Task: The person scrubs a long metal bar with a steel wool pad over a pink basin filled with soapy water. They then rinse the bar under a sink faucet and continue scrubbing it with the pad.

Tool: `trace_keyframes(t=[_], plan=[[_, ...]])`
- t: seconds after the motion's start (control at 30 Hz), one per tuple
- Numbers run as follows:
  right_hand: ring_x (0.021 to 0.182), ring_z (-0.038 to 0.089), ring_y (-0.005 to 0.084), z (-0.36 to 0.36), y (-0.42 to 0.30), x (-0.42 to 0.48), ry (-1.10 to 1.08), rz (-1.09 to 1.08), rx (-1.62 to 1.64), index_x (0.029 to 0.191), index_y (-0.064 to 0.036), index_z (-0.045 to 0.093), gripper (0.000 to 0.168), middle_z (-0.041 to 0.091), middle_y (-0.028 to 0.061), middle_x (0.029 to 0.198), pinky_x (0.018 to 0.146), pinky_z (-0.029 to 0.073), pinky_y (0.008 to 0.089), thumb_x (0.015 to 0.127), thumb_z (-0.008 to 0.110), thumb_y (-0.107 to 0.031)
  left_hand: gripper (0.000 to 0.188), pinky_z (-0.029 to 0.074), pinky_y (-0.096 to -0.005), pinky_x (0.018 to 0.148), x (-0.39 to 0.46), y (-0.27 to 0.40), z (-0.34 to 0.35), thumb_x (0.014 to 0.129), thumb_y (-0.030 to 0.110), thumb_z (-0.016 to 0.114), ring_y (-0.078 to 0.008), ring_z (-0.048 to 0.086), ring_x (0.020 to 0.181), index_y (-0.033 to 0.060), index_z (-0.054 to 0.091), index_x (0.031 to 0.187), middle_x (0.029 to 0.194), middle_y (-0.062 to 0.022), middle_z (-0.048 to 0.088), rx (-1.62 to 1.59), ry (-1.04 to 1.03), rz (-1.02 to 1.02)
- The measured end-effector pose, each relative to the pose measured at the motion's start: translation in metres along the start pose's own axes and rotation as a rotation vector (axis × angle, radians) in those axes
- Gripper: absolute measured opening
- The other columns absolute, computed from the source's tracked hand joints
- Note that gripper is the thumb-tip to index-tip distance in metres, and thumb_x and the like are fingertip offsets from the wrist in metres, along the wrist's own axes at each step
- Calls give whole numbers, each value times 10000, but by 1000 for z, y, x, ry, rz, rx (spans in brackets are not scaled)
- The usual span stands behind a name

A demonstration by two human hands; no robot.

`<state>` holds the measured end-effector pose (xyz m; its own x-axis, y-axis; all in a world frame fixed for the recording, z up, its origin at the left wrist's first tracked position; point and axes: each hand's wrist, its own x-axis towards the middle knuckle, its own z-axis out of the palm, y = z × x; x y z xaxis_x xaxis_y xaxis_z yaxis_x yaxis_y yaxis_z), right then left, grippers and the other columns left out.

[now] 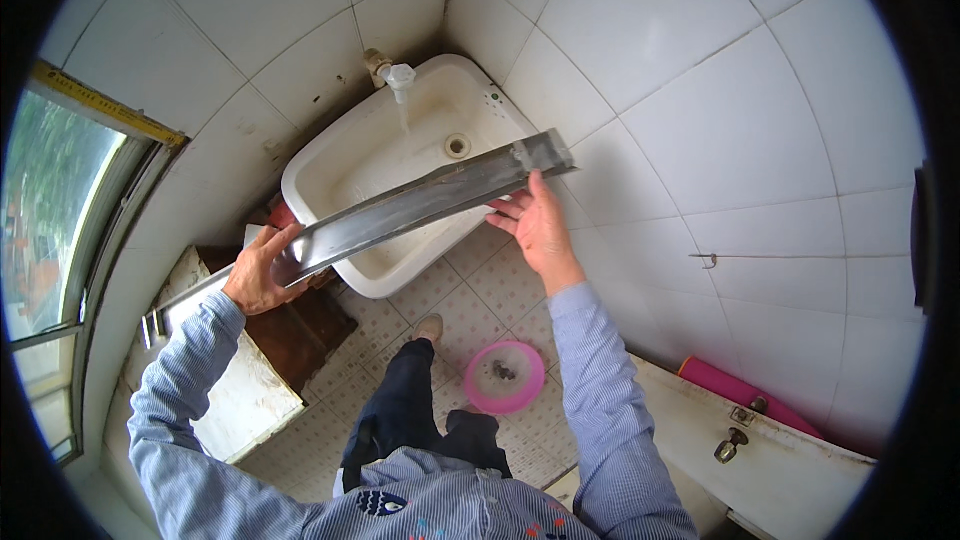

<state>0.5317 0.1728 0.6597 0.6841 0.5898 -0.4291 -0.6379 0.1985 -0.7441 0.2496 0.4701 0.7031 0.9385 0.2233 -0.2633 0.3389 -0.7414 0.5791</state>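
Observation:
A long metal channel [420,202] with raised edges slants across the near part of a ceramic sink [367,283]. Its lower left end is gripped by my left hand [262,266], with the thumb over the edge. My right hand [532,225] is under the near edge close to the other end, palm up, with the thumb against the metal and the fingers spread; how firmly it bears the piece is unclear. Behind the channel, water runs from a tap [397,79] into the basin. The drain hole [456,146] shows beyond the metal.
On the tiled floor [480,285] stands a pink basin [536,390] holding water and dark bits. A white cabinet [251,397] is at the left, below a window [56,210]. At the right, a white ledge [675,397] has metal fittings. Tiled walls [720,135] close in the sink.

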Motion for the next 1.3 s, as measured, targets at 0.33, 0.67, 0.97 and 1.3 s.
trace_keyframes(t=[0.33, 0.67, 0.97, 1.3], plan=[[941, 639, 236, -19, -58, -82, 168, -40, 61, 1107, -59, 592, 364, 655, 93, 1071, 742, 545, 383, 894, 602, -355, 770, 434, -400, 828, 15, 53, -11, 560, 96, 798, -323, 536, 926, 125, 531, 1281, 1049, -156, 545, 209, 193, 226], [1134, 563, 245, -78, -100, -200, 369, -193, 140, 1179, -129, 581, 322, 605, 68, 1227, 922, 453, 458, 920, 551, -318, 694, 420, -404, 777, 57, 103, 44, 612, 80, 731, -315, 543, 888, 124, 531, 1275, 970, -144, 537, 62, 168, 556], [1020, 628, 226, -142, -124, -270, 610, -378, 93, 1160, -87, 595, 332, 648, 82, 1153, 841, 505, 385, 925, 586, -321, 802, 418, -434, 876, 116, 166, 112, 590, 86, 697, -352, 536, 959, 172, 457, 1351, 1022, -167, 525, -64, 136, 742], [1115, 558, 271, -148, -129, -258, 684, -400, 59, 1231, -42, 514, 427, 607, 117, 1149, 991, 422, 466, 930, 590, -334, 800, 350, -438, 994, 193, 172, 173, 603, -7, 650, -300, 505, 1119, 167, 425, 1350, 1119, -127, 537, -68, 50, 697]])
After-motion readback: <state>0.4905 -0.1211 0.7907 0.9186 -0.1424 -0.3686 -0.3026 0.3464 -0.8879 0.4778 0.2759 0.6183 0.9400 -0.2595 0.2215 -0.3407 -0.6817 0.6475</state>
